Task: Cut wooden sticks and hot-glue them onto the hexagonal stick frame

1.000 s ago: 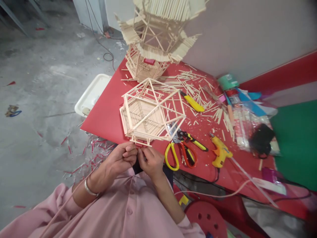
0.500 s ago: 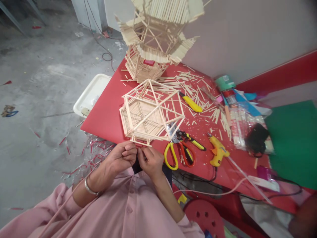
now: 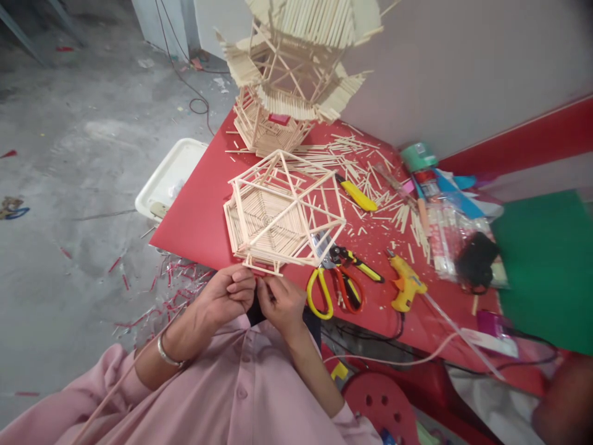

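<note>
Both my hands are close together at the near edge of the red table (image 3: pixel 194 216). My left hand (image 3: pixel 234 290) has its fingers curled in, and my right hand (image 3: pixel 281 301) is pinched; anything between the fingers is too small or hidden to name. Just beyond them stands a six-sided frame of thin wooden sticks (image 3: pixel 296 201), open on top with a stick-laid floor. A small ladder-like piece of sticks (image 3: pixel 263 266) juts from its near side, right above my fingertips. Whether my fingers touch it I cannot tell.
Scissors (image 3: pixel 319 296), pliers (image 3: pixel 365 266), a yellow cutter knife (image 3: pixel 359 194) and a yellow glue gun (image 3: pixel 406 281) lie right of the frame. Loose sticks (image 3: pixel 352 154) scatter behind. A taller stick tower (image 3: pixel 296 80) stands at the back. A red stool (image 3: pixel 380 402) is below.
The view has shifted very slightly. My hands keep nearly the same closed pose beside the frame, and nothing on the table has visibly moved.
</note>
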The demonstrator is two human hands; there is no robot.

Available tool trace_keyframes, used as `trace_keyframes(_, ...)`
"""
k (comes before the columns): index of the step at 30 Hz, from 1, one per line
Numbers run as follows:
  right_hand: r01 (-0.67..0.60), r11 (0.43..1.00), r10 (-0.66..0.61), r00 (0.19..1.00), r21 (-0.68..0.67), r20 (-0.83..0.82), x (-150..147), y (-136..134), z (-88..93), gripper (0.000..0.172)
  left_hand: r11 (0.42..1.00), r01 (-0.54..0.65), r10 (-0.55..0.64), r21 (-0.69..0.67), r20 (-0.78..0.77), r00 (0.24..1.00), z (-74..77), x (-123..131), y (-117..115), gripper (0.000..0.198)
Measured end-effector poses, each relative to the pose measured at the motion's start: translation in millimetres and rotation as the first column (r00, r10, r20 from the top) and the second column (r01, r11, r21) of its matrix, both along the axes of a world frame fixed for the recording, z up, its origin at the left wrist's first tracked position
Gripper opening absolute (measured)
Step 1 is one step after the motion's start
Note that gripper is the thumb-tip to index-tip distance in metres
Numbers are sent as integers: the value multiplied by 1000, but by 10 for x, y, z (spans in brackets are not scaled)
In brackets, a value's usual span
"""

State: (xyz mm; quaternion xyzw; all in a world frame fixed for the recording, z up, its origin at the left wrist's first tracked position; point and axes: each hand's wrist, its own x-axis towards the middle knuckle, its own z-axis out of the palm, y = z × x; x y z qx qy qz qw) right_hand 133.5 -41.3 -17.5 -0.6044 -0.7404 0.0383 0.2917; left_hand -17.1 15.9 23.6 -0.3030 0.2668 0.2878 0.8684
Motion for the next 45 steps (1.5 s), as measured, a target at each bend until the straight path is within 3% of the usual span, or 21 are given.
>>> trace_keyframes(12, -3, 1000, 3, 1000, -9, -7, 8, -2, -25, 17, 1000, -14, 14, -3, 9, 1000, 13, -13, 15, 36)
trace_keyframes(25, -2, 1000, 2, 1000, -20, 1, 5, 0, -14, 20, 996, 21, -24, 88, 27, 999, -43, -20, -12, 35)
trace_keyframes(31, -11, 1000, 11, 1000, 23, 6, 13, 2, -63, 19, 982, 78, -65, 170, -79, 995, -108, -7, -87, 31)
trace_keyframes(37, 14, 995, -17, 1000, 96, 26, 8, 2, -105, 29, 963, 157, -118, 218, -181, 976, -45, 50, -207, 25)
trace_keyframes(41, 25, 992, -23, 1000, 121, -20, 14, 4, -144, 31, 946, 138, -64, 294, -249, 966, -53, 100, -277, 27)
trace_keyframes(45, 14, 989, -8, 999, 148, -40, 18, 11, -208, 28, 902, 101, 56, 419, -347, 936, -152, 172, -362, 22)
